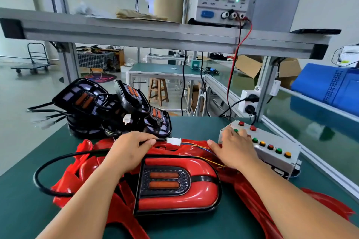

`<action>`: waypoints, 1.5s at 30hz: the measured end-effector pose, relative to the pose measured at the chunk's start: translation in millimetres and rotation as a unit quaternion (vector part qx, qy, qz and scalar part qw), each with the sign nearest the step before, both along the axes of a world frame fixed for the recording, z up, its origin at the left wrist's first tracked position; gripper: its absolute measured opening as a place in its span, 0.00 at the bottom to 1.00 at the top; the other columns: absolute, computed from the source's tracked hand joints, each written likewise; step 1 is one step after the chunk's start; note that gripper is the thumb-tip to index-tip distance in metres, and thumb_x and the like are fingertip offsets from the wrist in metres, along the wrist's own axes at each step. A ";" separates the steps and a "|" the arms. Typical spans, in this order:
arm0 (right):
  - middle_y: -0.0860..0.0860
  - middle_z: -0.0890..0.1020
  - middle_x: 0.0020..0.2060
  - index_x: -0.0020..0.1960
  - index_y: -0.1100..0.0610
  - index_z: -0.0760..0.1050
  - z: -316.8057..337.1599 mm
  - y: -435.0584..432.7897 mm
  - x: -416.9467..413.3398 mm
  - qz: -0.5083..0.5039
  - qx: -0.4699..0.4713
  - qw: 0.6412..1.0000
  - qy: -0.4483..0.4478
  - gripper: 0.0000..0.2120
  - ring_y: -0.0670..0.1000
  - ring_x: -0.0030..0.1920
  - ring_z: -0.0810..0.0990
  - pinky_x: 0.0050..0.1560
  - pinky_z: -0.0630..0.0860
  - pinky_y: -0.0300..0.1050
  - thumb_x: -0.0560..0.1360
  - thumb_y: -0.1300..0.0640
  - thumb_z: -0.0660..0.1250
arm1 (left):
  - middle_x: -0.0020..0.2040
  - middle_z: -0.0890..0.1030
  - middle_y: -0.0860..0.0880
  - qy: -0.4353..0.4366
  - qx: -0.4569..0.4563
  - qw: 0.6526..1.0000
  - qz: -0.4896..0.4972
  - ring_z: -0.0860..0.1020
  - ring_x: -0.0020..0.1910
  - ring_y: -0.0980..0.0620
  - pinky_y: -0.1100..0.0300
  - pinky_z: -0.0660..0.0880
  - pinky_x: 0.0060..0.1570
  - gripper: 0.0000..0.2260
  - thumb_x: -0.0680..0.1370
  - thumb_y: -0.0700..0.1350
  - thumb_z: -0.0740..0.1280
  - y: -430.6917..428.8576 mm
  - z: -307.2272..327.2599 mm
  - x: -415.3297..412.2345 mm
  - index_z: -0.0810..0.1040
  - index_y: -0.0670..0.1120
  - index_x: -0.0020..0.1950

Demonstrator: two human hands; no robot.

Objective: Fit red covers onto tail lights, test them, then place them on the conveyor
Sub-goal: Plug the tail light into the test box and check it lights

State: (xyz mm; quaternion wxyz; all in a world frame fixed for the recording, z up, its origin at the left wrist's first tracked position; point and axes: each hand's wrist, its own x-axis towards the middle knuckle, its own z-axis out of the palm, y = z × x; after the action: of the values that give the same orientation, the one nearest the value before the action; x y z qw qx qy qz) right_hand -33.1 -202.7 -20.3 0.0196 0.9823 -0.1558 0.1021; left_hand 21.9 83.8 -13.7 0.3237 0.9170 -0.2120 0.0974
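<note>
We see one tail light (165, 180) lying flat at the near middle of the green counter (23, 190), its red cover (204, 194) fitted on it. It rests on a heap of loose red covers (85, 163) whose edges run under both forearms and out of the bottom of the view, so we cannot count them.

The left hand (128, 151) is just behind the light. Its fingers (147, 141) pinch the black cable (58, 159) right behind the white connector (173, 140). The cable loops off to the left over the counter, and its far end is hidden under the left arm. Thin coloured wires (196, 145) leave the connector and vanish beneath the right hand (235, 151).

That hand lies on the near end of the button box (272, 153), its fingers (242, 134) straight and slightly spread among the buttons. We cannot tell which one, if any, is pressed.

Behind the left hand sits a pile of bare black tail lights (108, 108), tangled and partly blurred. On the shelf (136, 33) above stands a power supply (221, 0), its display cut off at the top.
</note>
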 end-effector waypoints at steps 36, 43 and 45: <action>0.59 0.60 0.75 0.76 0.62 0.57 1.3 -5.5 -19.7 -0.068 -0.003 0.997 0.048 0.47 0.62 0.72 0.59 0.70 0.59 0.55 0.73 0.26 0.42 | 0.58 0.82 0.54 -0.008 -0.012 1.000 -0.011 0.78 0.60 0.52 0.61 0.69 0.56 0.11 0.80 0.51 0.65 -2.5 -2.8 1.3 0.82 0.55 0.60; 0.60 0.56 0.77 0.77 0.62 0.55 0.1 -4.6 -19.5 -0.076 -0.027 0.994 0.070 0.51 0.63 0.74 0.55 0.73 0.56 0.57 0.71 0.23 0.40 | 0.55 0.83 0.57 -0.010 -0.003 1.000 -0.018 0.79 0.56 0.54 0.58 0.73 0.56 0.10 0.80 0.50 0.65 -1.5 -3.5 5.2 0.82 0.57 0.59; 0.60 0.55 0.77 0.77 0.62 0.55 -0.9 -3.3 -19.5 -0.079 -0.020 0.994 0.069 0.51 0.63 0.75 0.54 0.73 0.55 0.57 0.70 0.23 0.41 | 0.54 0.83 0.57 -0.010 -0.003 1.000 -0.018 0.79 0.55 0.54 0.58 0.73 0.55 0.10 0.80 0.50 0.65 -1.4 -4.1 5.9 0.82 0.57 0.58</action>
State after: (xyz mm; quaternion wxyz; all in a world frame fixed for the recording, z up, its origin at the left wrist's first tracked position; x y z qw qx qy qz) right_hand -52.5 -206.1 -21.2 0.0583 0.9710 -0.2292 0.0353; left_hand 27.7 82.4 -17.8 0.3262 0.9109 -0.2313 0.1018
